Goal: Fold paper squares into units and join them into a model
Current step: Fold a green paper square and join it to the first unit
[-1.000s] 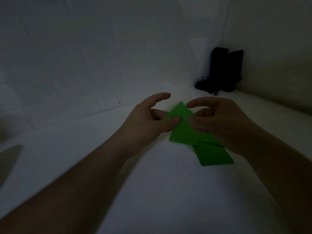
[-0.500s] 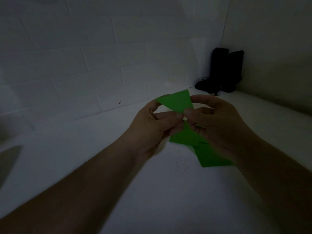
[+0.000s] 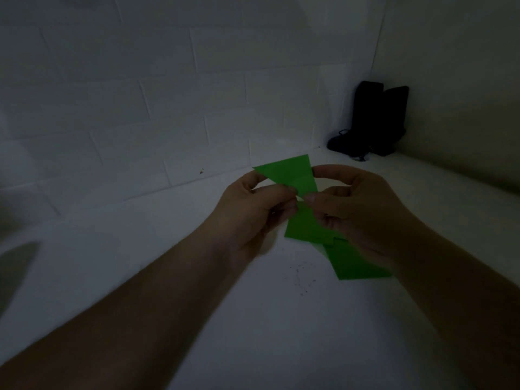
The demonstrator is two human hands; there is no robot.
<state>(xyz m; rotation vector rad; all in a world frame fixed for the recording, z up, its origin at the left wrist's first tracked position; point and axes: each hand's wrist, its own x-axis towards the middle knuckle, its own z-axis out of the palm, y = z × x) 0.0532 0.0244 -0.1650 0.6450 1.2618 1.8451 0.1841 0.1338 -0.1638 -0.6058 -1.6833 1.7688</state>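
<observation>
A folded green paper unit (image 3: 292, 174) is lifted above the white table, its triangular top sticking up between my hands. My left hand (image 3: 253, 209) pinches its lower left part with thumb and fingers. My right hand (image 3: 354, 209) pinches it from the right, thumb meeting the left thumb at the paper's narrow middle. Under the hands more green paper pieces (image 3: 309, 230) lie flat on the table, and another green piece (image 3: 357, 266) lies partly under my right wrist.
The white table (image 3: 197, 277) runs back to a white brick wall (image 3: 168, 108). A black object (image 3: 371, 119) stands in the far right corner. Small dark specks (image 3: 304, 280) mark the table in front of the papers.
Both hands have lifted one green unit off the pile and raised it; its top now stands above the fingers. The other pieces stay flat on the table.
</observation>
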